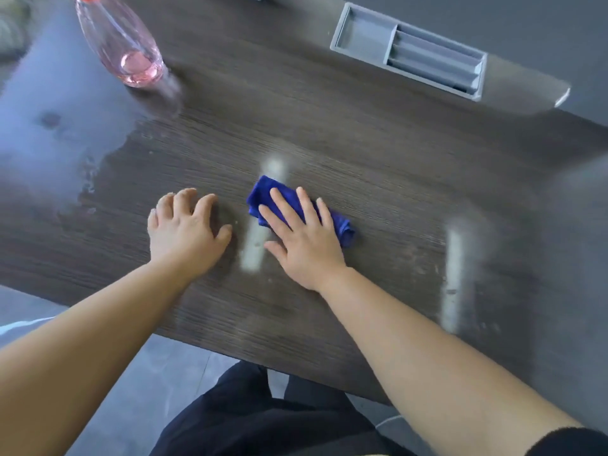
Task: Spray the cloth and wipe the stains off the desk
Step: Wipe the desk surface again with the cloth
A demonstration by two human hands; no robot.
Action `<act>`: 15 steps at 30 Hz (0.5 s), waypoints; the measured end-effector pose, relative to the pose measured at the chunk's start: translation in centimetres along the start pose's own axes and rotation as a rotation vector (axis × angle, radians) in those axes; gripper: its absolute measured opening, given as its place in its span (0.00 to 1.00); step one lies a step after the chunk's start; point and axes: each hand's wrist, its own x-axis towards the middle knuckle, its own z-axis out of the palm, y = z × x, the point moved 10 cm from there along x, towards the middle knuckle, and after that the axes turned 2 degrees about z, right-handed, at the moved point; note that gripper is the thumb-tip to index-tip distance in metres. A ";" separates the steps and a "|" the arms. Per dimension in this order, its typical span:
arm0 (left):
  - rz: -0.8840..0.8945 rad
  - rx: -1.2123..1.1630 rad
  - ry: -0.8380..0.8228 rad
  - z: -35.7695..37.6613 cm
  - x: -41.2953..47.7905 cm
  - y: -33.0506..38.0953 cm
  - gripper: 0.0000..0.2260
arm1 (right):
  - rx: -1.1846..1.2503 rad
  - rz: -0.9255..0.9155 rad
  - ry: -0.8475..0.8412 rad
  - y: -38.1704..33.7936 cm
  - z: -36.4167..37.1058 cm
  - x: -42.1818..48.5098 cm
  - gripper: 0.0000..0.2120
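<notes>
Cloth (262, 196), blue, bunched into a small pad, lies near the middle of the desk (329, 133). Right hand (302, 235) rests flat on top of it, fingers straight and spread, nothing gripped. The palm presses rather than pinches, probably to put weight over the whole pad for wiping.

Pale streak (252, 250) runs from six to twelve o'clock just beside the thumb, and the cloth's far end overlaps it. Cannot tell whether it is a stain or glare. Second pale streak (455, 278) at four o'clock of the cloth, well apart and not reached by the cloth.

Left hand (184, 232) at nine o'clock of the cloth, near but not touching it. Fingers spread and slightly bent, tips on the wood, holding nothing. Likely a brace to steady the body while the other arm pushes.

Spray bottle (121, 41) at eleven o'clock, well apart and upright, with pink liquid low inside and neither hand on it. Judged parked out of the wiping path, so spraying looks done and wiping is the step in hand.

Wet sheen (65, 143) spreads over the desk at ten o'clock. Grey tray (408, 51) sits at one o'clock near the far edge
</notes>
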 end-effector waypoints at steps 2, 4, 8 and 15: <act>-0.058 0.122 -0.111 0.5 0.6 -1.9 0.42 | -0.064 -0.036 0.031 3.1 -0.4 0.8 0.26; -0.086 0.119 -0.168 0.6 0.8 -3.2 0.50 | -0.043 0.155 0.045 7.1 -1.5 2.8 0.25; -0.095 0.067 -0.208 1.0 1.1 -4.2 0.55 | 0.050 0.620 -0.041 6.4 -1.4 6.6 0.29; -0.094 0.082 -0.181 1.2 1.1 -4.4 0.59 | -0.038 -0.230 0.016 -3.0 -0.4 4.5 0.25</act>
